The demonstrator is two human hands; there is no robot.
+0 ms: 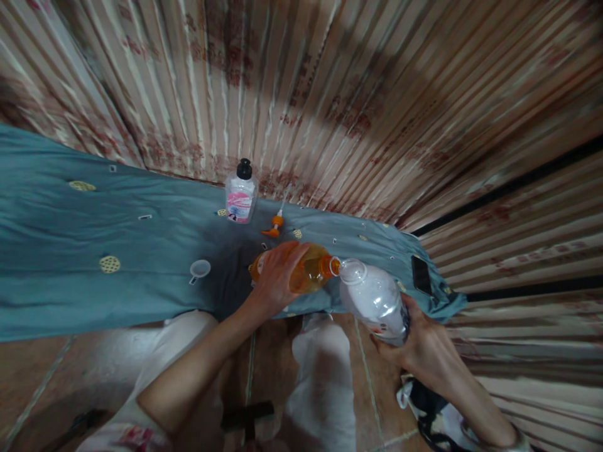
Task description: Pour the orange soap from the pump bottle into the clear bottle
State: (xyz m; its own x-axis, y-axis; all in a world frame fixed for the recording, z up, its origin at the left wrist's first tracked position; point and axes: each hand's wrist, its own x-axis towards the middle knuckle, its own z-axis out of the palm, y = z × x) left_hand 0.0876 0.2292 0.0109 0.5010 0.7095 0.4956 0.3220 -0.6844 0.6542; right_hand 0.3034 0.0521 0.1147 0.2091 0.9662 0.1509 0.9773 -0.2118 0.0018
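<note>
- Now, alignment could be lost if the clear bottle (374, 301) is tipped by the right hand (417, 342), fingers curled round its base.
- Mouth beside mouth, drips could be let onto the teal cloth (155, 251) should the orange bottle (311, 274), held sideways in the left hand (279, 275), fingers wrapped over it, be jolted.
- Beyond, the orange pump (276, 223) might be splashed.

Dim light, broad soft shadow on the curtain (301, 113), white glare on the clear bottle (374, 301), wide-lens bending toward edges, small details blurred.
</note>
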